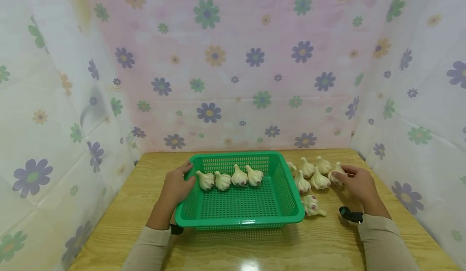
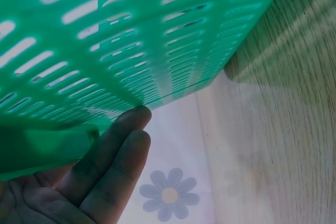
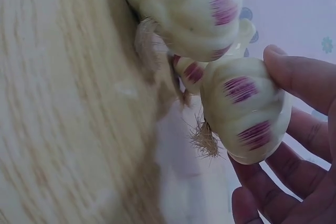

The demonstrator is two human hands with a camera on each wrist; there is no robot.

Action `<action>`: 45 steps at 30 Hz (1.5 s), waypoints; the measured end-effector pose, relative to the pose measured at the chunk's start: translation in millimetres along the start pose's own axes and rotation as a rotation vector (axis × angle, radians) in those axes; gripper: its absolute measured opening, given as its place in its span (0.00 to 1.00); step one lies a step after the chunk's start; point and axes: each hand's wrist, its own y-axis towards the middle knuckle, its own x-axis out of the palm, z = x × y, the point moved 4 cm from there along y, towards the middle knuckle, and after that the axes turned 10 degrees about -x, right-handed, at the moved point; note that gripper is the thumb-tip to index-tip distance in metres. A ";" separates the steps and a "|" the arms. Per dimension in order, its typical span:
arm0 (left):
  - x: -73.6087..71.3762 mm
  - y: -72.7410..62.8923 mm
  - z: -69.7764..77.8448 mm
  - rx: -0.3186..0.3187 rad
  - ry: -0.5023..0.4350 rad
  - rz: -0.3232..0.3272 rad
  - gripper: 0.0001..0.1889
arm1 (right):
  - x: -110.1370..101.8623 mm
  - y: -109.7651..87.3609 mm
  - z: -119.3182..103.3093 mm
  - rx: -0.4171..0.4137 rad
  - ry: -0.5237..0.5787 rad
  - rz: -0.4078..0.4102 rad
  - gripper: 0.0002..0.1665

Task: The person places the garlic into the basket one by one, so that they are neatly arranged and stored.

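A green plastic basket [image 1: 240,223] with slotted walls stands on the table. My left hand [image 1: 178,184] grips its left rim, thumb over the top; in the left wrist view two fingers [image 2: 123,153] reach under the rim against the outer wall. Inside, a row of garlic bulbs [image 1: 239,176] lies toward the back. On the right my right hand [image 1: 358,184] holds a garlic bulb [image 3: 247,111] between thumb and fingers, its purple streaks and root tuft showing in the right wrist view. Beside it lie several other garlic bulbs [image 1: 320,178].
One garlic bulb [image 1: 312,205] lies apart, close to the basket's right front corner. The wooden table [image 1: 120,222] extends around the basket. Flower-printed cloth [image 1: 233,81] rises at the back and on both sides. A black wrist device [image 1: 350,214] sits by the right sleeve.
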 end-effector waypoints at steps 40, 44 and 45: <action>-0.1 -1.9 -2.0 0.008 0.004 -0.009 0.30 | -6.2 19.4 -109.5 -0.183 -0.015 0.017 0.46; -0.4 -1.4 -1.4 0.016 -0.007 -0.004 0.29 | -1.9 24.9 -124.6 -0.227 -0.041 0.007 0.44; -0.6 -0.9 -1.3 0.018 -0.006 -0.002 0.29 | -0.8 26.6 -128.7 -0.240 -0.047 0.007 0.43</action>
